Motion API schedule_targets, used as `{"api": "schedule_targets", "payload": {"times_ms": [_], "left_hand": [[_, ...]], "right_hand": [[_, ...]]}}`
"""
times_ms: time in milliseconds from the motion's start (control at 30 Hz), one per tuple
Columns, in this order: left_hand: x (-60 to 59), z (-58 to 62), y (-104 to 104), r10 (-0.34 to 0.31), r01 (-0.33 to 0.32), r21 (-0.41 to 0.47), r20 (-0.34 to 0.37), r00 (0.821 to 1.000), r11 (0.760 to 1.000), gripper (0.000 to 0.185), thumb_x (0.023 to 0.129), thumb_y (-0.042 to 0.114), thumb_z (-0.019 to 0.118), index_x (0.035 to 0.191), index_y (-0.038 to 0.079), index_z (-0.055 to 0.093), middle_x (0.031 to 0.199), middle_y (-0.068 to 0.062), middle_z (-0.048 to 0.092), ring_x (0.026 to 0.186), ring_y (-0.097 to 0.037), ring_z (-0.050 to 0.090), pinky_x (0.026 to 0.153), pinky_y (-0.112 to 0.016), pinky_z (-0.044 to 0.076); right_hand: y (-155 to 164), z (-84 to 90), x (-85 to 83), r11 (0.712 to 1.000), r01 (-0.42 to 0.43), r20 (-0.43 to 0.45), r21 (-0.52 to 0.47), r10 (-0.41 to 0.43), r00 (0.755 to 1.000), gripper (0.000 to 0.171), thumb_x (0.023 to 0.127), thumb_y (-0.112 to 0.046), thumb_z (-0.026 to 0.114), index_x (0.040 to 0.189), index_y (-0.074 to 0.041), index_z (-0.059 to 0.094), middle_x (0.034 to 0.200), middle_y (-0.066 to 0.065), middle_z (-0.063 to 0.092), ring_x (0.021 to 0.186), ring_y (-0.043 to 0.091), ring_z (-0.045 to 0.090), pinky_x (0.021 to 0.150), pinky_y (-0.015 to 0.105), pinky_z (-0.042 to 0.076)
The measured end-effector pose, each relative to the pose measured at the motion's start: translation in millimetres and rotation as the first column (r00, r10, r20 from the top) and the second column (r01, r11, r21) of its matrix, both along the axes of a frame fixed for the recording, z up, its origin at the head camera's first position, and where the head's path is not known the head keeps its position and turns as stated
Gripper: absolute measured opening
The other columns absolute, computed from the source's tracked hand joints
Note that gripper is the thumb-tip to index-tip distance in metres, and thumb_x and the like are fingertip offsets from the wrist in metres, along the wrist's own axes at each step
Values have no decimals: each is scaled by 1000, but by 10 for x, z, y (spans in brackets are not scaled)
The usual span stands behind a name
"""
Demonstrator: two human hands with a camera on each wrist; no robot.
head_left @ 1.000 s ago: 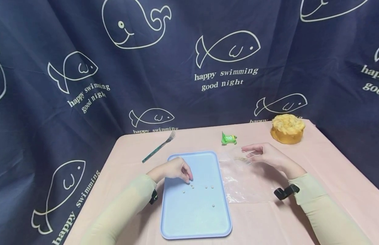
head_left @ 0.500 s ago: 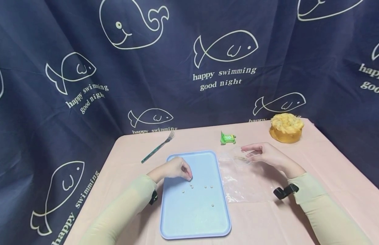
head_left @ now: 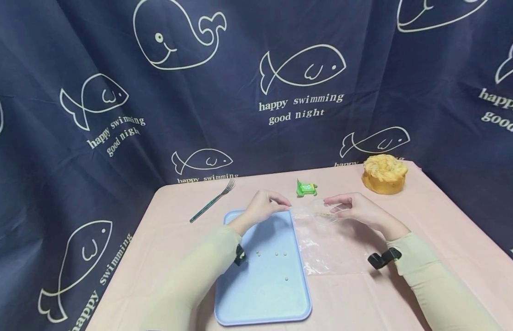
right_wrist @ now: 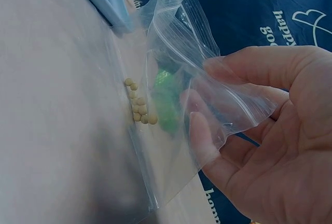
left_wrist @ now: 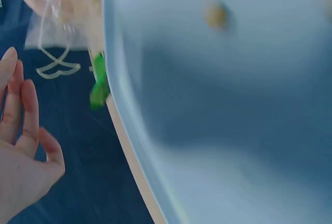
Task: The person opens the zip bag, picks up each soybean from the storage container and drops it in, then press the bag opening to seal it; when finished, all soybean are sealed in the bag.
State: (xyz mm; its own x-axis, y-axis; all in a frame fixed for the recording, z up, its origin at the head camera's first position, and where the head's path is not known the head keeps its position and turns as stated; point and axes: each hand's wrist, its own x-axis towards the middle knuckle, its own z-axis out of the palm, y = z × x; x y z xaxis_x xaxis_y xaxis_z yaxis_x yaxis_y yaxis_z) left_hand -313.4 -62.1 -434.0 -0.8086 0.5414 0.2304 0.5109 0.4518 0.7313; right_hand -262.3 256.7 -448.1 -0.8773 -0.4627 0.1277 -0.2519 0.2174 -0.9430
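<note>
In the head view my left hand (head_left: 264,204) is over the far right corner of the blue tray (head_left: 262,310). Its thumb and forefinger pinch what seems to be a soybean, mostly hidden by the fingertips. My right hand (head_left: 360,212) grips a clear zip-lock bag (right_wrist: 174,169) near its zip edge, fingers spread against the film. Several round tan soybeans (right_wrist: 141,109) lie low in this bag. On the tray are several loose soybeans (head_left: 286,278). In the left wrist view the left hand (left_wrist: 23,151) is at the left edge, apart from the tray surface.
Flat clear plastic (head_left: 332,250) lies right of the tray. Behind the bag is a small green packet (head_left: 307,189). A fork (head_left: 212,201) lies at the back left, and a round bread loaf (head_left: 384,174) at the back right. A dark curtain (head_left: 223,105) surrounds the pink table.
My left hand has lifted from the tray's middle and moved away from me and rightward, toward the bag. The right hand holds the bag in nearly the same place.
</note>
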Motion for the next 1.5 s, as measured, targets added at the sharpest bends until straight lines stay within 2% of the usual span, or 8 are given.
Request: {"api": "schedule_targets", "payload": {"times_ms": [233,533,667,867,1100,1267,1367,1500], "left_hand": [[-14,-66,462,-2,3,91,-10,1000,996,6,87,13,83,93,14,82,87,11,75,80,-2,64,65,-21,51],[-20,-135,644,32,-29,50,-47,998,998,13,85,15,85,97,18,82,89,11,70,82,-6,58,71,-21,48],[-59,-159,491,2,0,83,-33,999,997,22,85,14,86,106,17,80,99,7,67,88,-8,60,77,-21,51],[-71,-120,-30,-106,97,90,98,990,991,21,87,7,81,108,9,78,104,-4,75,90,-10,68,85,-28,55],[44,-177,-654,-257,291,-79,293,921,954,16,87,1,79,103,4,78,94,-4,77,83,-16,73,80,-31,57],[141,-273,-860,-298,366,-134,362,883,921,16,83,-2,82,97,4,78,89,-2,77,77,-13,72,75,-27,57],[187,-321,-893,-296,374,-174,354,887,911,16,81,0,84,94,7,80,84,2,76,74,-10,70,70,-24,55],[244,-351,-883,-274,351,-230,311,910,908,14,79,2,86,88,11,80,77,8,73,68,-7,64,65,-22,51]], "right_hand": [[4,-11,-17,1000,-21,7,2,21,1000,53,88,11,66,135,24,46,135,42,50,110,30,68,87,29,57],[3,-42,-46,999,-36,-22,2,36,999,51,89,10,65,134,25,45,134,43,50,109,29,69,86,30,57],[-14,-34,-36,999,-39,-12,-20,38,999,52,88,12,65,134,25,45,133,44,50,107,30,70,86,33,58],[-37,-2,-12,999,17,21,36,-18,1000,54,87,10,67,136,21,48,136,38,53,110,34,68,86,27,56],[-24,-24,-27,999,6,9,34,-6,1000,51,89,11,66,135,23,47,135,41,51,106,31,70,85,29,57],[-3,-46,-54,1000,5,-6,26,-5,1000,50,88,13,66,134,22,48,134,41,52,102,26,71,83,28,57],[-4,-61,-61,1000,13,2,22,-13,1000,50,87,13,67,134,21,50,134,39,53,103,23,71,83,27,57],[-19,-80,-66,1000,17,11,22,-17,1000,52,87,13,68,135,20,51,136,38,53,106,23,69,84,27,57]]}}
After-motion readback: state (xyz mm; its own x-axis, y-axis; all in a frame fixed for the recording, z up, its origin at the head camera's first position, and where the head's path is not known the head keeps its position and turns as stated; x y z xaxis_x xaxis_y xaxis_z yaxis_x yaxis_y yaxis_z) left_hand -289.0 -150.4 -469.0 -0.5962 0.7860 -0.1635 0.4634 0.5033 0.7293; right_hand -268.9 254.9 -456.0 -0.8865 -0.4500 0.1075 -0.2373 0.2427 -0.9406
